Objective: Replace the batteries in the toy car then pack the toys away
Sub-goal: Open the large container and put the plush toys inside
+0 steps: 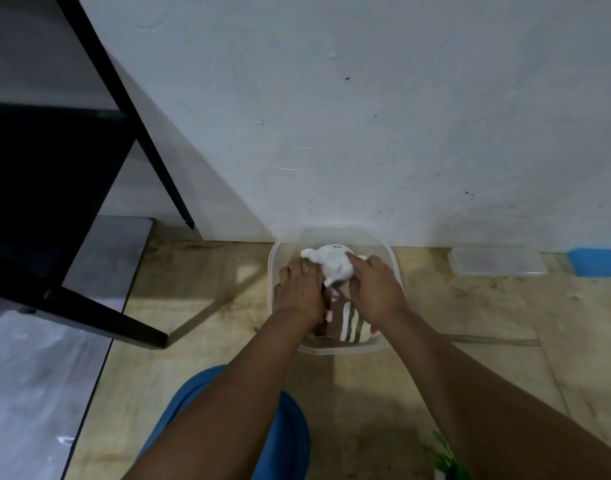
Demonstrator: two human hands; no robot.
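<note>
White toy (333, 263) gripped by left hand (302, 289) and right hand (375, 289), fingers curled around it, over clear plastic tub (390, 258) of toys

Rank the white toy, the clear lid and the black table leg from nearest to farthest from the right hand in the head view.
1. White toy: under the right hand, inside the clear tub.
2. Clear lid: on the floor to the right, by the wall.
3. Black table leg: far left.
</note>
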